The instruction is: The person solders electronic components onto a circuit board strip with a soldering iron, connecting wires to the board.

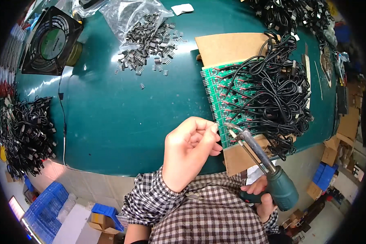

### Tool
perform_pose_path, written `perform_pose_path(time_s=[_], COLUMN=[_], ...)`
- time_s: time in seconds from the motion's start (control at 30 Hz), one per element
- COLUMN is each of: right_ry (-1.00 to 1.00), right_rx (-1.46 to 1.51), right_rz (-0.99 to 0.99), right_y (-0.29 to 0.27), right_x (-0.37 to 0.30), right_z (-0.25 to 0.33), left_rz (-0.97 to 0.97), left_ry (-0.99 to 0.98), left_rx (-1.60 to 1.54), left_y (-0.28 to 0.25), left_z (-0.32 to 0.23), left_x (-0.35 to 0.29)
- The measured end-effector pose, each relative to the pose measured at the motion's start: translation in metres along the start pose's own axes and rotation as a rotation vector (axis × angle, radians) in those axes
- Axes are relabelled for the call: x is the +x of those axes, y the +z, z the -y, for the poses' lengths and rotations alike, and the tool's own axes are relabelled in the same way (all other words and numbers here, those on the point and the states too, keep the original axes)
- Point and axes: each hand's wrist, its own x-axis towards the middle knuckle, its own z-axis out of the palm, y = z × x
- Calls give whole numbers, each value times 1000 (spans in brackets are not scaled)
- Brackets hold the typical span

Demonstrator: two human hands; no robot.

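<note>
My left hand is closed, thumb and forefinger pinched at the left edge of a green circuit board panel. Whatever lies between those fingertips is too small to make out. In my right hand is a soldering gun with a dark green handle and a metal barrel. Its bent tip is over the panel's lower part, close to my left fingertips. Small metal pin connectors line the panel's left edge. Black cables run off its right side. Underneath lies a cardboard sheet.
Loose pin connectors spill from a clear plastic bag at the back. A black fan stands at the far left of the green table. Cable bundles lie at the left and back right. Blue crates stand below.
</note>
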Motion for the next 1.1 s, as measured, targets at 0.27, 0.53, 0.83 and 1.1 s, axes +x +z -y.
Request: perform_pose_path(time_s=[0.27, 0.53, 0.83, 1.1], right_ry=[-186, -253, -251, -251], right_rx=[187, 217, 215, -79], right_rz=[0, 95, 92, 64], right_y=[-3, 1, -1, 37], right_x=[16, 39, 41, 53], right_z=[-1, 10, 7, 34], left_rz=[-258, -486, -475, 24], left_ry=[275, 690, 851, 22], left_rx=[329, 1197, 1360, -204], left_y=[-16, -46, -50, 0], left_z=[-16, -43, -40, -43], left_x=[-6, 60, 63, -32])
